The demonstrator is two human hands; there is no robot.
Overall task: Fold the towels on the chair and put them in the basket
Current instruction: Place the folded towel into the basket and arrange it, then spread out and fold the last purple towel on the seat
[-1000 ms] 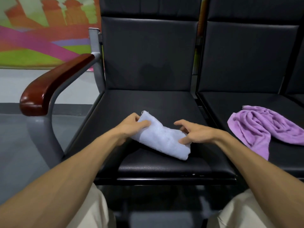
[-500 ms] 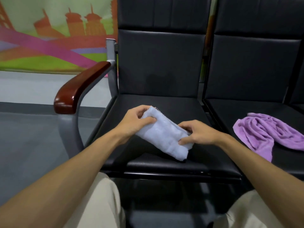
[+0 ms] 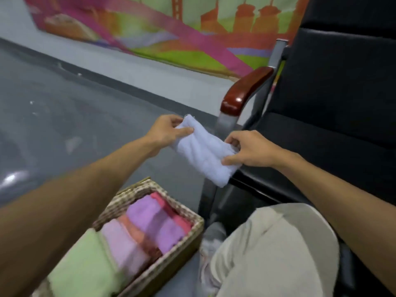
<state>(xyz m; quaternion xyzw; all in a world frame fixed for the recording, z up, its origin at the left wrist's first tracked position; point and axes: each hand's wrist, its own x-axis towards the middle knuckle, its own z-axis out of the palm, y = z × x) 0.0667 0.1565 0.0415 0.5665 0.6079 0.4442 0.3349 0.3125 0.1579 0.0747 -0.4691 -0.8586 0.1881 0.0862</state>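
Observation:
A folded pale blue towel (image 3: 203, 150) hangs in the air left of the black chair seat (image 3: 310, 142), above the floor. My left hand (image 3: 168, 130) pinches its far end and my right hand (image 3: 249, 150) grips its near end. Below and to the left, a woven basket (image 3: 192, 233) stands on the floor. It holds several folded towels: a green one (image 3: 85, 273), a light pink one (image 3: 124, 245) and a purple one (image 3: 157, 221), with red ones between them. The purple towel on the second seat is out of view.
The chair's wooden armrest (image 3: 246, 92) and its metal leg (image 3: 225, 125) stand just behind the towel. My knee in beige trousers (image 3: 276, 249) is at the lower right, next to the basket. Grey floor (image 3: 64, 116) spreads to the left, and a colourful wall banner (image 3: 171, 28) hangs behind.
Both hands have lifted the folded blue towel off the seat and carried it left, past the armrest. My view has swung left and down, bringing the basket in.

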